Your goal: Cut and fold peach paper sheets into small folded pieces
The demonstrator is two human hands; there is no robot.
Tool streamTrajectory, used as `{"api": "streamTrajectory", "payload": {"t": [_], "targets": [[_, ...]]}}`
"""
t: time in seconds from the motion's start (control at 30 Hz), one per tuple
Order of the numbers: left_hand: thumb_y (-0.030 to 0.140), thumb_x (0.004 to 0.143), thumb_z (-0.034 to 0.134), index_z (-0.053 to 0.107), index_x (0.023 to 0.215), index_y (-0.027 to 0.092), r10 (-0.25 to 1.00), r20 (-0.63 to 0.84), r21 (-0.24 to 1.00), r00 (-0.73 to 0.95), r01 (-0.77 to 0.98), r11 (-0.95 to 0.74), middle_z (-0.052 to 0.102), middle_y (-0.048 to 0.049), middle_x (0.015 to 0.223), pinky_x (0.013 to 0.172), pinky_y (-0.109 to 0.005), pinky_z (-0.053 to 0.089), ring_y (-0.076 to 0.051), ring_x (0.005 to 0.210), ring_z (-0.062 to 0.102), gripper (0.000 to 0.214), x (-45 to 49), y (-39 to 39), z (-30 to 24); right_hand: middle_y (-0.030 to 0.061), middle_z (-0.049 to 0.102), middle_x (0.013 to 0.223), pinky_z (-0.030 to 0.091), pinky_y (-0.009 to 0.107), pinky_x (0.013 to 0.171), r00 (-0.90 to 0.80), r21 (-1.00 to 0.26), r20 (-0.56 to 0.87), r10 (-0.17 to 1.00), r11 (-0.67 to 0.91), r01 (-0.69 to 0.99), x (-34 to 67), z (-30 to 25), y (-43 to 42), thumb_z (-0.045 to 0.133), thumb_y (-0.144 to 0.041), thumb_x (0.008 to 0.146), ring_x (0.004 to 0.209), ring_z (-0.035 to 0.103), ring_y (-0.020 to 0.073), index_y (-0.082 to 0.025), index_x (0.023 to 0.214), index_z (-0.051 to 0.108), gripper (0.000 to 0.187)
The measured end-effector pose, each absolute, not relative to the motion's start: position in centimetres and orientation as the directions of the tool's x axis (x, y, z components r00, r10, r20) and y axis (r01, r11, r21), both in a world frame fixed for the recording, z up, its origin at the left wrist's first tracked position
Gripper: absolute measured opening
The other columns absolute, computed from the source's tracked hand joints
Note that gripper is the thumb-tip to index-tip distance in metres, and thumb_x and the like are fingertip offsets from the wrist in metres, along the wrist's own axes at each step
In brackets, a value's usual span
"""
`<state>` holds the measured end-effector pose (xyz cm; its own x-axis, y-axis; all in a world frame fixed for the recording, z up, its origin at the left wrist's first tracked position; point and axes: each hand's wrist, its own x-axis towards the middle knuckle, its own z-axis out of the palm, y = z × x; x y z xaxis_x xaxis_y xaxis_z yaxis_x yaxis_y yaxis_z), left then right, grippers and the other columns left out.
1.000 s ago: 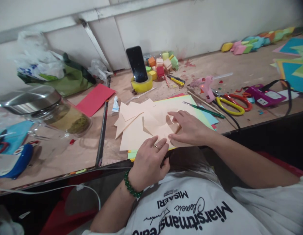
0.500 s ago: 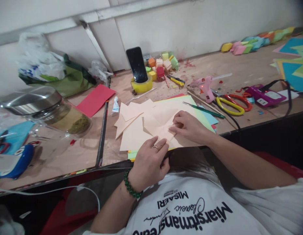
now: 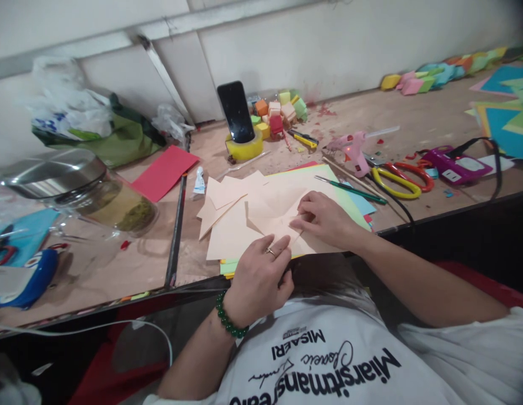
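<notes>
Nearest you, your left hand (image 3: 261,275), above a green bead bracelet (image 3: 227,318), rests its fingertips on a partly folded peach sheet (image 3: 273,224), thumb spread away. Your right hand (image 3: 329,222) pinches that sheet's raised fold between thumb and fingers. The sheet lies before you atop stacked coloured paper (image 3: 349,207), beside loose peach pieces (image 3: 223,191). Beyond, right, are a green-handled tool (image 3: 354,190), scissors (image 3: 398,184) and a pink glue gun (image 3: 354,152); farther back, a phone (image 3: 237,112) leans upright in a yellow tape roll (image 3: 247,148).
</notes>
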<state>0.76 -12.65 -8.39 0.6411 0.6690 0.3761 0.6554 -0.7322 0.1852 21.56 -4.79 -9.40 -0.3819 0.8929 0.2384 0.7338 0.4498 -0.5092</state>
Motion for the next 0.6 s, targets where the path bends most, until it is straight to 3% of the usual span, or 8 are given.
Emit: {"api": "streamTrajectory", "payload": {"t": [0.17,0.23,0.33,0.4,0.6], "targets": [[0.015,0.077,0.056,0.061,0.096,0.016,0.671,0.365,0.166,0.645,0.664,-0.729,0.068,-0.0114,0.121,0.089,-0.048,0.055,-0.031,0.105,0.06,0.02,1.0,-12.6,-8.2,0.0087,0.062,0.093,0.048,0.041,0.083,-0.369,-0.524,0.227,0.901,0.433,0.734,21.5,-9.3,-4.9,0.065,-0.031,0.081,0.092,0.057,0.0255,-0.02,0.082,0.06,0.013],[0.015,0.077,0.056,0.061,0.095,0.017,0.677,0.341,0.184,0.652,0.66,-0.728,0.068,-0.0124,0.118,0.089,-0.048,0.055,-0.031,0.103,0.06,0.019,1.2,-12.5,-8.1,0.011,0.063,0.105,0.047,0.045,0.09,-0.363,-0.517,0.238,0.901,0.434,0.738,21.4,-9.2,-5.1,0.069,-0.033,0.076,0.102,0.057,0.0289,-0.019,0.102,0.062,0.031],[0.016,0.077,0.056,0.06,0.096,0.017,0.686,0.313,0.209,0.657,0.656,-0.725,0.067,-0.0128,0.116,0.089,-0.047,0.055,-0.029,0.103,0.058,0.019,1.3,-12.4,-8.0,0.0154,0.059,0.121,0.046,0.051,0.097,-0.35,-0.473,0.244,0.904,0.427,0.771,21.3,-9.3,-5.4,0.076,-0.041,0.068,0.115,0.053,0.035,-0.018,0.13,0.052,0.07],[0.016,0.077,0.056,0.06,0.095,0.017,0.688,0.315,0.206,0.654,0.66,-0.722,0.067,-0.0128,0.115,0.089,-0.047,0.055,-0.029,0.103,0.058,0.019,1.4,-12.3,-8.0,0.0166,0.057,0.126,0.045,0.054,0.098,-0.357,-0.454,0.243,0.902,0.432,0.779,21.5,-9.3,-5.4,0.075,-0.044,0.068,0.118,0.052,0.0368,-0.019,0.138,0.045,0.08],[0.015,0.075,0.057,0.057,0.087,0.019,0.676,0.34,0.169,0.653,0.665,-0.727,0.067,-0.0107,0.114,0.092,-0.045,0.055,-0.028,0.098,0.059,0.012,1.4,-12.4,-8.1,0.0179,0.057,0.129,0.043,0.054,0.102,-0.376,-0.441,0.232,0.897,0.442,0.781,23.8,-9.8,-4.6,0.065,-0.037,0.079,0.121,0.052,0.0362,-0.017,0.14,0.04,0.07]]}}
